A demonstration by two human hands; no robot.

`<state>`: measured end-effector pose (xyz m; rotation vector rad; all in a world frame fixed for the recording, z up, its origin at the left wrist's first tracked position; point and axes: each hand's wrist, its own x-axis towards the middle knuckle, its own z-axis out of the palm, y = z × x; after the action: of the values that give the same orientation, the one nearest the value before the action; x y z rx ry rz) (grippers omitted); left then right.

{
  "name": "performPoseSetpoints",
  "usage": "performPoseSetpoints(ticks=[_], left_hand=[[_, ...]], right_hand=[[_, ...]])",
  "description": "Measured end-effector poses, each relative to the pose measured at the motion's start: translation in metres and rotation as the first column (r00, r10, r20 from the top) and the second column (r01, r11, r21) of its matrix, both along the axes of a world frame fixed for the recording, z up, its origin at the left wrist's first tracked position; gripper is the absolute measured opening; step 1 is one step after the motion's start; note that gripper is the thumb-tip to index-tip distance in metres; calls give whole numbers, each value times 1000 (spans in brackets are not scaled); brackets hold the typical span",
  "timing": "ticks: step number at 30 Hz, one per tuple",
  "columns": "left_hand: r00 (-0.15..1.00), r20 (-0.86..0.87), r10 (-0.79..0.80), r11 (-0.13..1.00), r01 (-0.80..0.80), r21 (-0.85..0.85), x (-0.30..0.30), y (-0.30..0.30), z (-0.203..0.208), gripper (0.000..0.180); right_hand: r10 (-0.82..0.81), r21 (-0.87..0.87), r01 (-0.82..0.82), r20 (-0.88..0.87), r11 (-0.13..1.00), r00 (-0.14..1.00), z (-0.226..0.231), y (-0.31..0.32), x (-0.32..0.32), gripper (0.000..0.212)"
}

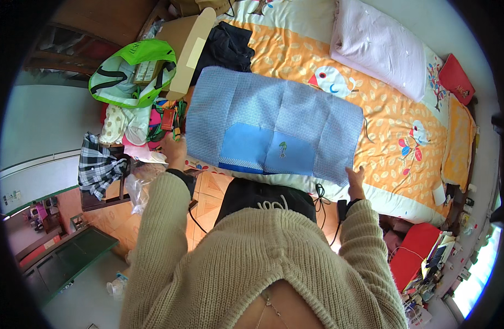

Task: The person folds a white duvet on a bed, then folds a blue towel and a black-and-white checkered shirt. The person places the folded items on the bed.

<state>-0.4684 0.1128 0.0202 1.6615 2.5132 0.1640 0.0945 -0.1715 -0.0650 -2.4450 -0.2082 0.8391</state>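
Observation:
A blue-and-white checked cloth with a plain blue panel and a small green embroidered motif lies spread out on the bed in front of me. It looks like an apron; a thin dark tie shows by its right end. Beside the cloth's lower left corner is my left hand, its fingers apart and close to a pile of colourful fabric. My right hand is at the lower right corner, fingers spread, at or just off the edge. Neither hand visibly grips anything.
The bed wears an orange patterned sheet. On it are a folded pale quilt, black clothing and a red pouch. To the left stand a green bag, an open cardboard box and a black-and-white plaid cloth.

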Motion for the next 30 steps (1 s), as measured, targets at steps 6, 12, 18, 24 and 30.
performPoseSetpoints(ticks=[6, 12, 18, 24, 30], left_hand=[[585, 655, 479, 877, -298, -376, -6, -74, -56, 53], [-359, 695, 623, 683, -184, -707, 19, -104, -52, 38], [-572, 646, 505, 644, -249, -723, 29, -96, -39, 44], [-623, 727, 289, 722, -356, -593, 19, -83, -9, 32], [-478, 762, 437, 690, -366, -625, 31, -99, -7, 24]], right_hand=[[-530, -75, 605, -574, 793, 624, 5, -22, -58, 58], [-233, 258, 570, -726, 780, 647, 17, -4, -74, 40], [410, 357, -242, -535, 902, 739, 67, 52, -59, 44], [339, 160, -302, -320, 940, 885, 120, 64, -17, 27], [215, -264, -254, -170, 930, 962, 75, -40, 37, 48]])
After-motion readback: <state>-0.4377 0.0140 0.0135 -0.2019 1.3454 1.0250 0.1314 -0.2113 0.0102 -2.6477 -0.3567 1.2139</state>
